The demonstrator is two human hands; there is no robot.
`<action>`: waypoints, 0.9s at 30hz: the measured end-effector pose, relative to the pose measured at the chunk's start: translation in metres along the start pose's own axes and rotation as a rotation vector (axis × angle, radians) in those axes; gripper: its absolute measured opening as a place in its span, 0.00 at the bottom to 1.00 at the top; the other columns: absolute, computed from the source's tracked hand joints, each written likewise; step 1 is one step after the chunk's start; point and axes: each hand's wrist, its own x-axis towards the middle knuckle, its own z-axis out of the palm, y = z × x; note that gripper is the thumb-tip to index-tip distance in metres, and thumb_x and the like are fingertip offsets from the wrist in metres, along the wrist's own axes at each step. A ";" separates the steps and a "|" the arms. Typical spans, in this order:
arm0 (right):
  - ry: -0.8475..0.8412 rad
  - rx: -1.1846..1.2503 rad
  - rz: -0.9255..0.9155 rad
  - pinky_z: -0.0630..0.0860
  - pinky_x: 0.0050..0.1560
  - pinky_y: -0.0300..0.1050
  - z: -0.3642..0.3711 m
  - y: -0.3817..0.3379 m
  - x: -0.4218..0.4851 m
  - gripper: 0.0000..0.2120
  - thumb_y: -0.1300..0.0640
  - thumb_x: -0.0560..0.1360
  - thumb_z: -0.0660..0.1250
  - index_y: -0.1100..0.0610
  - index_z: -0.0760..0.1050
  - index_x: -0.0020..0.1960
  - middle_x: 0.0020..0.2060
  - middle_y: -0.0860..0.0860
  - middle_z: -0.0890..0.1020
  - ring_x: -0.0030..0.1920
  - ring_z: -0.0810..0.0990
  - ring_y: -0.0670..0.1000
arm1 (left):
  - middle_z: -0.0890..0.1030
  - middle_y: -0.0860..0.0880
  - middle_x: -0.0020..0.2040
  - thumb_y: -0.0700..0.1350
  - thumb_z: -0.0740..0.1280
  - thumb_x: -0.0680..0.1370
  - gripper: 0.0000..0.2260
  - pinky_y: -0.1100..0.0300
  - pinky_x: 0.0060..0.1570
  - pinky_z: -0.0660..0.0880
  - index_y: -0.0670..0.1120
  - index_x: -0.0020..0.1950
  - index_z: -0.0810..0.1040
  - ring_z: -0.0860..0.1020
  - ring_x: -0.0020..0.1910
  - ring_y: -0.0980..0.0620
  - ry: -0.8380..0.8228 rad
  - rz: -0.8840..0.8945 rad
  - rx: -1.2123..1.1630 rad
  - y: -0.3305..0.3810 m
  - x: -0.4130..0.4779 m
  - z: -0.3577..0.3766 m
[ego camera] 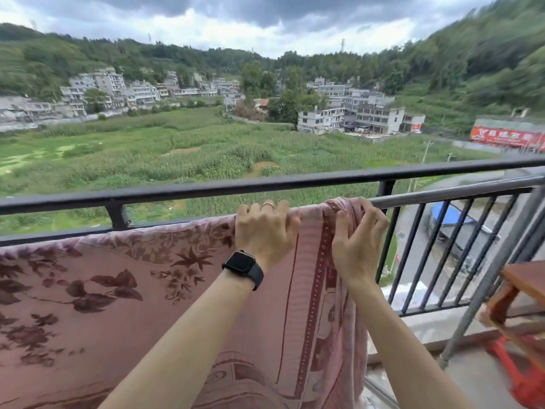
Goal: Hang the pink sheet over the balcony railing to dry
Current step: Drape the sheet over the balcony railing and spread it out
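Speaker 1: 2 bare forearms are seen nearest the lens, stretched forward over hanging cloth; what is held?

Speaker 2: The pink sheet (118,290) is held by both hands; the left hand (265,231) is laid on the top fold, its fingers (283,208) curled over the bar beneath and closed on the cloth; the bunched right edge is gripped by the right hand (358,240), pinched between thumb and fingers (374,214).

Speaker 1: Where is the sheet placed?

Speaker 2: It is draped over a lower bar (442,194) of the balcony railing (206,188), just under the black top rail; the near side is hung down toward the camera, spread flat at the left and gathered in folds at the right border; how far the far side hangs cannot be told.

Speaker 1: What else is noted?

Speaker 2: A black watch (243,268) is worn on the left wrist and a ring (267,204) on that hand; a wooden piece of furniture (525,278) is seen at the far right.
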 end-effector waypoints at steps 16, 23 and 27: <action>-0.055 -0.137 -0.072 0.67 0.36 0.34 -0.074 0.061 0.073 0.08 0.55 0.82 0.64 0.51 0.73 0.61 0.48 0.47 0.77 0.43 0.75 0.51 | 0.80 0.48 0.35 0.59 0.54 0.82 0.19 0.54 0.40 0.65 0.49 0.44 0.78 0.76 0.34 0.46 0.082 -0.015 0.029 -0.001 -0.006 0.006; -0.321 0.235 0.127 0.79 0.43 0.43 -0.099 0.083 0.093 0.11 0.39 0.76 0.68 0.37 0.70 0.56 0.46 0.43 0.81 0.42 0.83 0.40 | 0.84 0.47 0.45 0.64 0.43 0.79 0.28 0.47 0.56 0.66 0.52 0.47 0.79 0.79 0.48 0.45 -0.044 -0.266 -0.006 0.040 0.014 -0.010; -0.451 0.335 0.141 0.80 0.44 0.44 -0.102 0.091 0.105 0.07 0.47 0.79 0.68 0.42 0.71 0.53 0.48 0.50 0.84 0.45 0.85 0.46 | 0.83 0.48 0.52 0.62 0.48 0.80 0.23 0.45 0.63 0.62 0.53 0.56 0.79 0.78 0.53 0.46 -0.032 -0.154 -0.025 0.114 0.039 -0.004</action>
